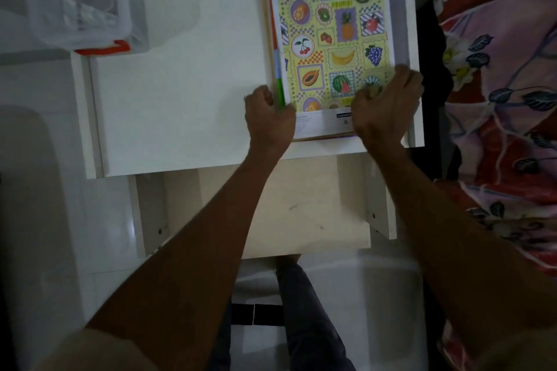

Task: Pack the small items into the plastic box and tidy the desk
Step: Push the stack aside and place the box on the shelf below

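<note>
A stack of books and papers lies on the right part of the white desk (pixel 180 84). On top is a book with a yellow fruit-pattern cover (pixel 334 48). My left hand (pixel 268 117) grips the stack's near left corner. My right hand (pixel 385 105) grips its near right corner. A clear plastic box (pixel 81 0) with an orange handle (pixel 104 50) stands at the far left corner of the desk; its contents are blurred.
A bed with a red and pink floral cover (pixel 506 99) runs along the right side. A lower wooden shelf (pixel 301 205) sits under the desk's front edge. White floor tiles (pixel 45 190) lie to the left, and my leg (pixel 304 310) shows below.
</note>
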### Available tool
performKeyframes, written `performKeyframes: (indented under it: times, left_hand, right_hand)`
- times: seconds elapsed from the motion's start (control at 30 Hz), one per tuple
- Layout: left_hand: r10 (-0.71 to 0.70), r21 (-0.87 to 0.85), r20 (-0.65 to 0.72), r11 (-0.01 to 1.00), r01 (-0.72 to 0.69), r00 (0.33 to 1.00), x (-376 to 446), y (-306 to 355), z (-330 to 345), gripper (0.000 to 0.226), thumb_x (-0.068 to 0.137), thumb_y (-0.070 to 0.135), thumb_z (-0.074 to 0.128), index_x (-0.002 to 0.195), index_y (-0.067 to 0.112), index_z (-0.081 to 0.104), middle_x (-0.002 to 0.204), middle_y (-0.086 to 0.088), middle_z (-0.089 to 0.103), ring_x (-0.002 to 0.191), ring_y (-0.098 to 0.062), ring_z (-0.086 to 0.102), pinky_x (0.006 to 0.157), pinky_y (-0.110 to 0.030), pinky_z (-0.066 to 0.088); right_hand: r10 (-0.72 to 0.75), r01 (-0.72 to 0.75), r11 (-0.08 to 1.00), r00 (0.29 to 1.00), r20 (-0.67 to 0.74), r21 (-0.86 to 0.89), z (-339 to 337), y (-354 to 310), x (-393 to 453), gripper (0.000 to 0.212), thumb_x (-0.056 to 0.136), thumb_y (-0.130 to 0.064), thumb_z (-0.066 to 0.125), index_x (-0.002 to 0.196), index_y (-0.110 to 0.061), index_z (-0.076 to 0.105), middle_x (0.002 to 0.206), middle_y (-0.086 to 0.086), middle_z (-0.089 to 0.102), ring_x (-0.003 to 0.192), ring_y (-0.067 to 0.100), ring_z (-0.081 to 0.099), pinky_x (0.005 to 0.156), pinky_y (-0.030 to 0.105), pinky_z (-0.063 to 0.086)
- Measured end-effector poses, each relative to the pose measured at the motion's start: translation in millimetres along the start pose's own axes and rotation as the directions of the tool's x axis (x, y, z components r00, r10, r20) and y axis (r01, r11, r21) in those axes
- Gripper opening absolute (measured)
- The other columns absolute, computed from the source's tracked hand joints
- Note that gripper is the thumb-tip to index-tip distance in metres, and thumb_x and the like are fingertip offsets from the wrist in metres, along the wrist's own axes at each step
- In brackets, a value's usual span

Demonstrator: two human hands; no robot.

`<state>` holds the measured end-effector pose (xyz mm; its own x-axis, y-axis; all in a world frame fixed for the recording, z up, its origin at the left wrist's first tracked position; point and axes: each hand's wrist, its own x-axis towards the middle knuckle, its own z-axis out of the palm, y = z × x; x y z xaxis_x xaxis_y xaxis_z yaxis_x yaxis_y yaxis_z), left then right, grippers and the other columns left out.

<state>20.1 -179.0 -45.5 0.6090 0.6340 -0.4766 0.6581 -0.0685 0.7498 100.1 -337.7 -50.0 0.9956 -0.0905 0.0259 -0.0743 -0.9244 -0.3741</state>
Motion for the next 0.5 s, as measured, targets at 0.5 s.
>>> performKeyframes:
  times: [0.5]
  left_hand:
    - [-0.233,0.058,0.123,0.972,0.227,0.965,26.1,-4.5,14.0,0.048,0.070,0.032,0.082,0.111,0.010,0.069,0.107,-0.008,0.074,0.098,-0.026,0.071,0.088,-0.042,0.059]
  right_hand:
    - [0.054,-0.043,0.996,0.986,0.156,-0.076,14.8,7.6,10.8,0.086,0.073,-0.061,0.057,0.137,-0.005,0.043,0.135,0.016,0.046,0.125,0.037,0.043,0.100,0.046,0.040]
